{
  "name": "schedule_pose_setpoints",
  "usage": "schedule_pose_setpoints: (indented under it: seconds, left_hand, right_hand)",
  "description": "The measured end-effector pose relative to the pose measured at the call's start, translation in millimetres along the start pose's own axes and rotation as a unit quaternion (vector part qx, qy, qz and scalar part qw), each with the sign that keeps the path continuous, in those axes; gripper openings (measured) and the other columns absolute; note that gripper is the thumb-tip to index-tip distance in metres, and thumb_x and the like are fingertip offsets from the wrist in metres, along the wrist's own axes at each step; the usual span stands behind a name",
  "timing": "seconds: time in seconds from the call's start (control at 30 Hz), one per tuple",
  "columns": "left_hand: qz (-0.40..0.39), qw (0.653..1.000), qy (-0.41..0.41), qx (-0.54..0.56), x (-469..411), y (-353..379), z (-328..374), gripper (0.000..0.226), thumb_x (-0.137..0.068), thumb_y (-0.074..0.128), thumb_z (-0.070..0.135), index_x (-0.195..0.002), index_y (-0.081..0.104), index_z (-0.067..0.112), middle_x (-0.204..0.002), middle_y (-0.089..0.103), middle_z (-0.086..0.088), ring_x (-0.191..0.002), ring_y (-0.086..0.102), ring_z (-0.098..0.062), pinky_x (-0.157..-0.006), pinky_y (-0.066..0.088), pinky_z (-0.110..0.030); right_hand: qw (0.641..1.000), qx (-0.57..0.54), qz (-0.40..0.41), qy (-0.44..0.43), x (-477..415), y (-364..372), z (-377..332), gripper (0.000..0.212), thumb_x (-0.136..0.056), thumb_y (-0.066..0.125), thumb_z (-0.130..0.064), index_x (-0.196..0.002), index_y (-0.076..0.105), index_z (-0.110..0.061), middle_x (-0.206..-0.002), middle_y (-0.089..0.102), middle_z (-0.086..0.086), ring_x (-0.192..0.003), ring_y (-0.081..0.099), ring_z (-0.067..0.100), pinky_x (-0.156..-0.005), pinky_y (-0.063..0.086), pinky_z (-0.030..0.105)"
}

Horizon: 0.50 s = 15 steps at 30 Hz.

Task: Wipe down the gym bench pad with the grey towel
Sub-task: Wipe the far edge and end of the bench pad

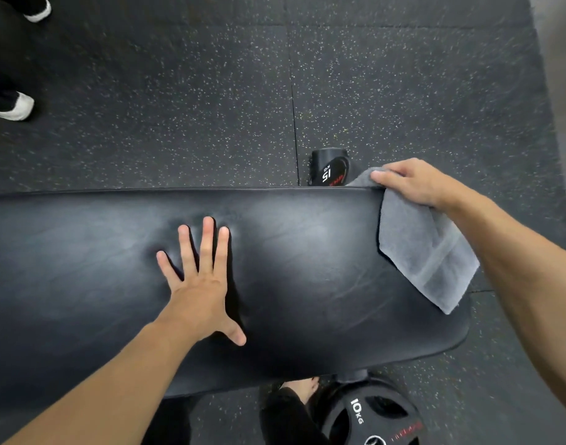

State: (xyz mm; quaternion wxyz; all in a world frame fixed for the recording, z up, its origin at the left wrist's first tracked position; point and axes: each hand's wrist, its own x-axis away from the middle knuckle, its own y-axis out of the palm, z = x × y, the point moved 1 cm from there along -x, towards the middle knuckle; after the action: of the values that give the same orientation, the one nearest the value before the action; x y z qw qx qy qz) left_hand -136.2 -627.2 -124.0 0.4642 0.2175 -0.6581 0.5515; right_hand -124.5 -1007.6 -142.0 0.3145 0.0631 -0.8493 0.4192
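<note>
Grey towel (426, 248) on bench pad (307, 268), right hand (413, 183) gripping

Bare forearms, no sleeves, dark trousers (285, 412)

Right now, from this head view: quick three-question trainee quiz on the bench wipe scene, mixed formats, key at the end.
1. True or false: the left hand lies flat, fingers spread, on the bench pad.
2. Multiple choice: the right hand holds the grey towel at the pad's A) near edge B) far edge, right end C) middle.
3. Fill in: the weight plate on the floor near the person reads ___ kg; the weight beyond the pad reads 15.

Key: 1 true; 2 B; 3 10.
</note>
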Motion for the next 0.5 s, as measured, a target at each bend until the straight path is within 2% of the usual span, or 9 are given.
schedule_pose_setpoints:
  seconds: [0.1,0.2,0.3,0.43,0.5]
  left_hand:
    - [0.013,1.0,0.015,0.011,-0.6,2.5,-3.5,0.177,-0.038,0.087,0.069,-0.125,-0.059,0.018,-0.131,-0.067,-0.007,-0.123,-0.056,-0.044,-0.102,-0.019,-0.073]
    - [0.029,0.999,0.03,0.016,-0.7,5.0,-7.0,0.177,-0.038,0.088,0.068,-0.125,-0.059,0.02,-0.132,-0.067,-0.006,-0.125,-0.056,-0.043,-0.099,-0.023,-0.072]
    - [0.036,0.999,0.034,0.015,-1.3,5.7,-7.7,0.176,-0.039,0.088,0.067,-0.125,-0.059,0.019,-0.132,-0.067,-0.006,-0.125,-0.056,-0.043,-0.098,-0.023,-0.072]
    - [0.03,0.999,0.01,0.003,-4.4,5.1,-4.1,0.177,-0.038,0.087,0.069,-0.121,-0.061,0.018,-0.13,-0.068,-0.008,-0.123,-0.056,-0.045,-0.098,-0.022,-0.074]
    - [0.032,0.999,0.01,0.003,-5.4,6.1,-3.9,0.177,-0.037,0.087,0.069,-0.123,-0.06,0.018,-0.13,-0.067,-0.008,-0.123,-0.056,-0.044,-0.101,-0.02,-0.076]
  right_hand:
    - [0.997,0.024,-0.04,-0.055,-20.5,25.3,-49.8,0.042,-0.101,0.051,-0.046,-0.093,0.069,-0.009,-0.092,0.071,0.015,-0.096,0.066,0.031,-0.093,0.05,0.044]
    - [0.989,0.037,-0.078,-0.116,-40.1,57.7,-108.8,0.044,-0.1,0.051,-0.047,-0.087,0.063,-0.007,-0.086,0.069,0.008,-0.089,0.064,0.028,-0.085,0.049,0.041]
    - [0.979,0.047,-0.096,-0.174,-46.8,89.2,-169.7,0.036,-0.101,0.05,-0.046,-0.08,0.057,-0.018,-0.083,0.064,-0.002,-0.087,0.058,0.025,-0.076,0.043,0.037]
    - [0.974,0.042,-0.093,-0.204,-45.9,110.6,-205.2,0.037,-0.1,0.05,-0.047,-0.102,0.062,-0.013,-0.097,0.071,0.004,-0.092,0.061,0.026,-0.08,0.047,0.039]
    - [0.972,0.039,-0.1,-0.21,-43.8,108.2,-201.3,0.033,-0.099,0.052,-0.048,-0.106,0.063,-0.017,-0.097,0.07,0.0,-0.094,0.06,0.024,-0.08,0.046,0.038]
